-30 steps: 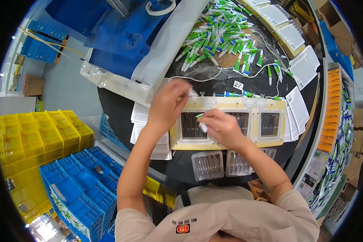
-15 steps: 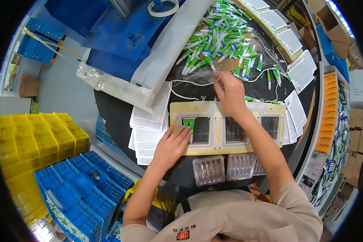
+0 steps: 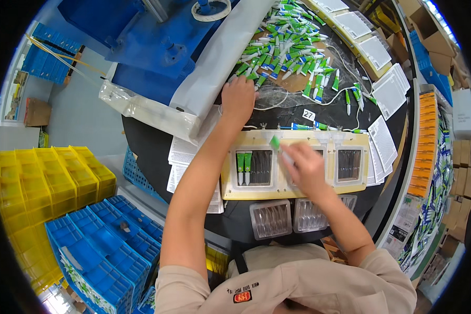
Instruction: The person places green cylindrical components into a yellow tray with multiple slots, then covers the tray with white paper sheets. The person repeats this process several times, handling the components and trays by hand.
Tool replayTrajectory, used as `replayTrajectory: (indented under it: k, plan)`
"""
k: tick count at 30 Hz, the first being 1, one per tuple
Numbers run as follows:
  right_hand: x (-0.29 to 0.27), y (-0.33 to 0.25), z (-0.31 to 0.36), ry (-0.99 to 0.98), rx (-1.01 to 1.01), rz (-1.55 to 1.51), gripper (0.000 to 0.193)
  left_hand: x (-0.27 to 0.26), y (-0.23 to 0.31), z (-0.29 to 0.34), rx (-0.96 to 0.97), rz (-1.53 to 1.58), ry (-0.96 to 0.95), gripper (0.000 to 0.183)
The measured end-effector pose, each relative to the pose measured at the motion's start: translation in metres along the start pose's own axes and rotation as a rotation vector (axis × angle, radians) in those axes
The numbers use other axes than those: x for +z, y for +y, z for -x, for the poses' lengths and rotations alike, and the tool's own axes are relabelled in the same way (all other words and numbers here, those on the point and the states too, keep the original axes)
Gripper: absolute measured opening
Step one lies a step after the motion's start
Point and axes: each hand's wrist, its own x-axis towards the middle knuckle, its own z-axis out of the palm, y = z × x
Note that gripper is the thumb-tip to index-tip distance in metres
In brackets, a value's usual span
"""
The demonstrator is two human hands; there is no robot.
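My left hand reaches the near left edge of a pile of small green-and-white tubes. Its fingers are bent down among the tubes; what they grip, if anything, is hidden. Pinched in my right hand is one tube, green end up and left, held over the middle of a cream frame. The frame has three windows with clear ribbed blister trays. Two tubes lie side by side in the left window's tray. My right hand partly covers the middle window; the right window's tray holds no tube.
Loose clear blister trays lie at the frame's near side. Printed cards are stacked right of the frame, more at its left. A white cable crosses behind. Blue machinery stands far left; yellow and blue crates at left.
My left hand has gone from the left window up to the tube pile, leaving two tubes showing in the tray. My right hand has come back from the pile over the frame with a tube.
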Motion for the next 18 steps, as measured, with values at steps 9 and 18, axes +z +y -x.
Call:
replayTrajectory:
  k: [9,18]
  plan:
    - [0.047,-0.026,0.03,-0.041,-0.109,0.197,0.032,-0.06,0.016,0.071,-0.179,0.396,0.212,0.015]
    - [0.035,0.043,-0.101,0.211,-0.033,0.085,0.014,-0.1,0.094,0.18,-0.424,0.527,0.263,0.015]
